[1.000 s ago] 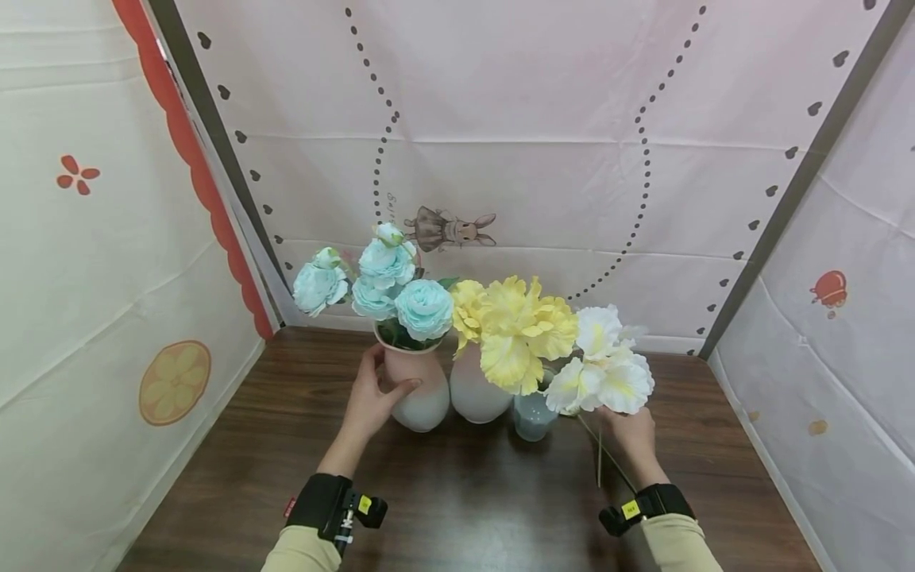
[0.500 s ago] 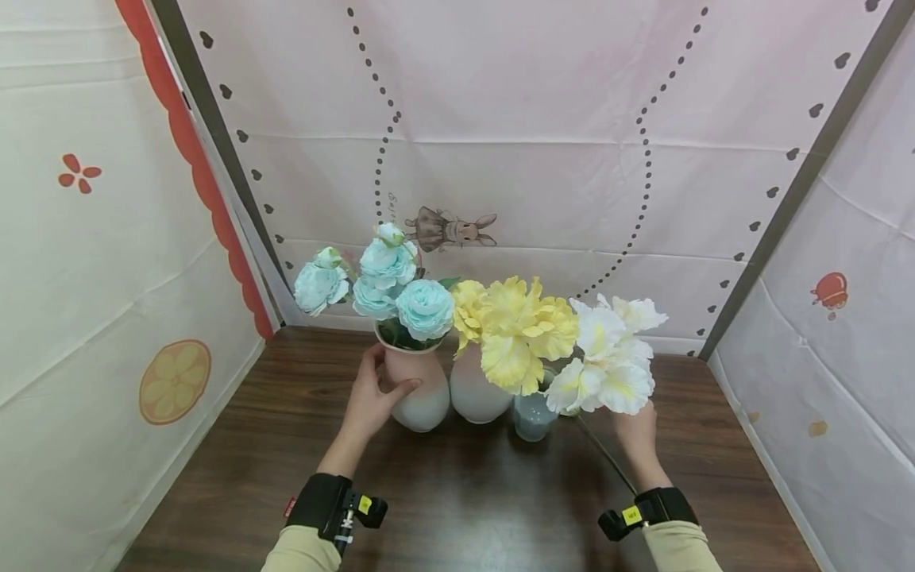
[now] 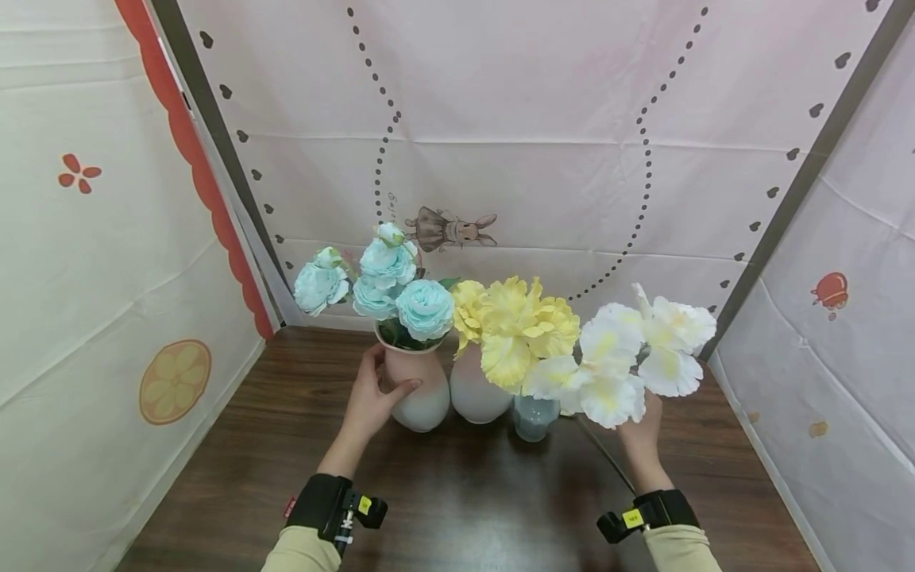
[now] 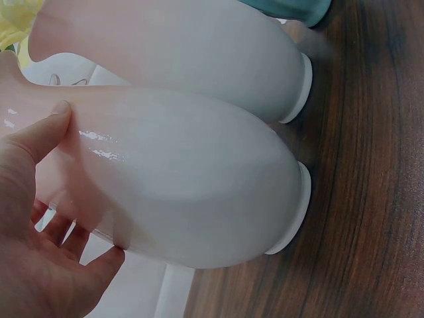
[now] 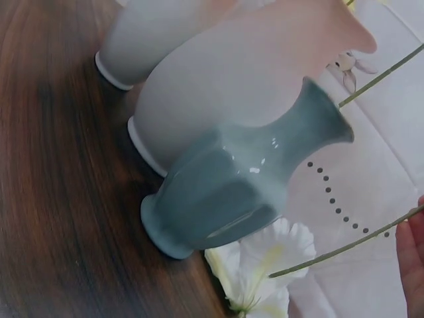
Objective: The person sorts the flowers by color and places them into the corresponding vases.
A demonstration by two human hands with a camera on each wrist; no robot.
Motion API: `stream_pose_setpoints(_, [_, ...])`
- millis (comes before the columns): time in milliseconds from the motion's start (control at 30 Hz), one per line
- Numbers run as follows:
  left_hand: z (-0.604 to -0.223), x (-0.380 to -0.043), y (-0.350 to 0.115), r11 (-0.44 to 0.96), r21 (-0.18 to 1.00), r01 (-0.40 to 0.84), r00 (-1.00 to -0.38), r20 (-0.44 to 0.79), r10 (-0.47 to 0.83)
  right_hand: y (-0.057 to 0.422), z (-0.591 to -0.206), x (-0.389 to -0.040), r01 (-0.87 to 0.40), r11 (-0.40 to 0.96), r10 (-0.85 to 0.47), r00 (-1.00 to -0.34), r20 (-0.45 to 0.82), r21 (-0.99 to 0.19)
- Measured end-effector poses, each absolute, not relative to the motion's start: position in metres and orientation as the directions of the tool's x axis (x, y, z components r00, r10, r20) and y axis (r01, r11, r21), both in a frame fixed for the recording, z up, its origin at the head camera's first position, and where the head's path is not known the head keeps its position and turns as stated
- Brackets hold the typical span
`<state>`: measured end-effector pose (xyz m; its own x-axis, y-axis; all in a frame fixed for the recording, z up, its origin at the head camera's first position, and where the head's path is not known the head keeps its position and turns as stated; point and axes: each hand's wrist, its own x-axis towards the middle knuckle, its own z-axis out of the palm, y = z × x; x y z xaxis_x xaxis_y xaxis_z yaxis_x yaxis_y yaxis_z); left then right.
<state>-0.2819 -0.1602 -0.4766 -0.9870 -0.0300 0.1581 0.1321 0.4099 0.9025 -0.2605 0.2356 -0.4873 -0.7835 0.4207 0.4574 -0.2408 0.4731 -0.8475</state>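
Over the wooden table (image 3: 286, 445), the left hand (image 3: 372, 397) is gripping the pink vase (image 3: 418, 389); the right hand (image 3: 639, 429) is pinching white flowers (image 3: 622, 357) just beside the blue vase (image 3: 534, 417).

table (image 3: 457, 492): was dark brown, wood-grained.
left vase (image 3: 420, 391): was pink above, fading to white below.
middle vase (image 3: 475, 389): was pink fading to white as well.
small vase (image 5: 232, 192): was dull blue-green.
roses (image 3: 386, 278): were pale blue, with green leaves.
yellow flowers (image 3: 515, 330): were yellow.
white flowers (image 3: 622, 357): were white with yellow centres, on a green stem.
backdrop (image 3: 515, 119): was pale pink with lines of dark dots and a brown rabbit.
left wall (image 3: 86, 238): was cream with a red scalloped edge, a red flower and an orange slice.
sleeves (image 3: 300, 552): were beige.
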Motion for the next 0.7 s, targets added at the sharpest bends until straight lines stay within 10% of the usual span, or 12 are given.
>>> stream_pose_setpoints(267, [-0.477,-0.283,-0.158,0.424,0.895,0.137,-0.986,0.166,-0.033,0.232,-0.478,-0.257,-0.590,0.041,0.457,-0.707,0.540,-0.806])
stream_pose_setpoints(700, [-0.478,-0.282,-0.159,0.416,0.900,0.130,-0.987,0.157,-0.030,0.228,-0.458,-0.240,-0.706,0.014,0.433,-0.634,0.641,-0.708])
